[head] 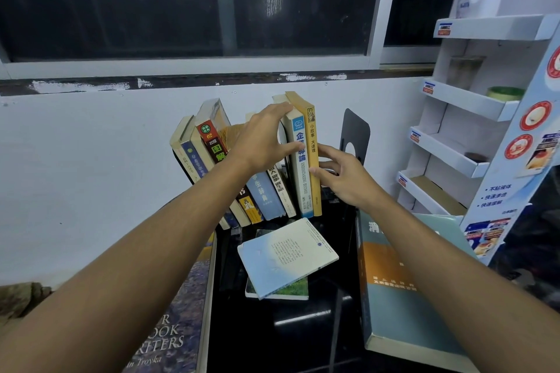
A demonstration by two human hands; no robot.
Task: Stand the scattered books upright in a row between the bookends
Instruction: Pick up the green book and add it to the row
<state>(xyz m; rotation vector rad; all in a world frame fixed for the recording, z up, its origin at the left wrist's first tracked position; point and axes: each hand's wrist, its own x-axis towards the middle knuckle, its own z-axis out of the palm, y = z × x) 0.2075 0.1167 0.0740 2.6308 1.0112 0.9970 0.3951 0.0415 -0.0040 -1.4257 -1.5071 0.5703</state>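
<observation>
Step in hand: squaring up the right end of the row, centre of frame.

- My left hand (266, 136) grips the blue-spined book (300, 172). Its fingers are curled over the top edge and the thumb is laid across the spine.
- My right hand (342, 175) is spread. The fingers lie nearly straight along the outer cover of the yellow-spined book (314, 157) and the thumb tip is at its spine. It is pressing rather than grasping, I judge.
- These two stand upright. The leaning books (212, 145) to their left tilt away toward the frame's left.
- The right bookend (354, 130) stands apart from the yellow spine, with a gap between them.

Still flat on the table (272, 336):
- pale blue book (288, 254), stacked on a green book (281, 292)
- teal book (394, 297), lower right
- purple book (181, 312), lower left

Next move, my judgement: tip the leaners upright and hold them there. Then feed the flat books into the gap before closing the bookend in.

Hidden or unclear:
- My left arm covers the middle spines.
- I cannot make out the left bookend.
- The purple and teal books are cut off by the frame or by my arms.
</observation>
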